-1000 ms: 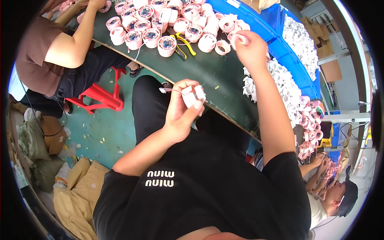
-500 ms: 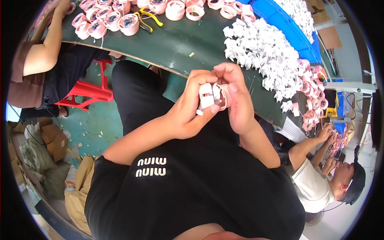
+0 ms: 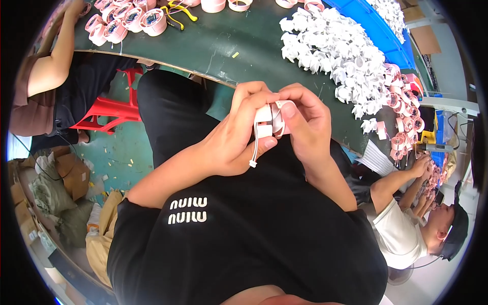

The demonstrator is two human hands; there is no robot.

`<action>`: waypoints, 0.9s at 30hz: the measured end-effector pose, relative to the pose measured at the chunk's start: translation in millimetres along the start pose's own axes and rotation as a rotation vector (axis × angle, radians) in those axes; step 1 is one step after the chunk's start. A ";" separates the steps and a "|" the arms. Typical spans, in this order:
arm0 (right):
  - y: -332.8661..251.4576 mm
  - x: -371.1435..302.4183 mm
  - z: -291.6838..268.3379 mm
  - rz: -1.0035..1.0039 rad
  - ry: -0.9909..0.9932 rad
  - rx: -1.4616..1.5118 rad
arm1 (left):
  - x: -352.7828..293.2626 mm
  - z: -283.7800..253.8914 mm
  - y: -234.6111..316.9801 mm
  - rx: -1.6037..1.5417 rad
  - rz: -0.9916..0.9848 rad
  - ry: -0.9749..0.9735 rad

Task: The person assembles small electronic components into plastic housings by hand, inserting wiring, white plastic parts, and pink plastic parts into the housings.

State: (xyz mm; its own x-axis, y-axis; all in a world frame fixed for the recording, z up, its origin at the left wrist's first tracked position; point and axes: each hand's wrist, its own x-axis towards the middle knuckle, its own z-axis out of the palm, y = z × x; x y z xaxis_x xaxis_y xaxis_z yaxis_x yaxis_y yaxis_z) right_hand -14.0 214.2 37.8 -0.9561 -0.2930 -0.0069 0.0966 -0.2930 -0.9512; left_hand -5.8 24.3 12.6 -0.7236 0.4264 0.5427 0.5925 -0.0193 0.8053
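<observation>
In front of my chest I hold a small round pink-and-white plastic housing (image 3: 265,128) between both hands. My left hand (image 3: 239,129) is closed round its left side, with the thumb along the lower edge. My right hand (image 3: 311,124) grips the other side, its thumb pressing on the pink part and its fingers curled behind. A thin white cable (image 3: 256,145) hangs from the housing beside my left fingers and ends in a small white plug (image 3: 252,163). My fingers cover much of the housing.
Beyond my hands is a dark green table (image 3: 218,63) with a heap of white plastic pieces (image 3: 335,56), a blue bin (image 3: 386,40), pink round housings (image 3: 152,23) and yellow-handled pliers (image 3: 175,15). A co-worker (image 3: 48,76) is at left by a red stool (image 3: 109,112); another (image 3: 401,229) is at right.
My right hand has closed in, its thumb now on the pink part. The housing has turned, and the cable with its plug now hangs down in sight. The view has shifted slightly.
</observation>
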 end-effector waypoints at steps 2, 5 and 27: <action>6.3 1.9 2.9 -0.144 0.030 -0.065 | -0.5 1.6 1.1 -0.008 -0.005 -0.001; 9.8 4.2 4.5 -0.214 0.010 -0.109 | -2.1 3.1 3.1 -0.020 -0.077 0.004; 5.8 0.3 10.1 -0.149 0.086 -0.117 | -6.3 5.2 -3.5 -0.016 -0.016 -0.003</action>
State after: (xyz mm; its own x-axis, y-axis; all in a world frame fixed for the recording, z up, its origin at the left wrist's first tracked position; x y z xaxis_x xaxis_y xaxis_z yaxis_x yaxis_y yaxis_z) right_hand -10.9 203.2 35.4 -0.9780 -0.1738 0.1152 -0.0759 -0.2182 -0.9730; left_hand -1.5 26.3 5.2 -0.7321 0.4296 0.5286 0.5748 -0.0268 0.8179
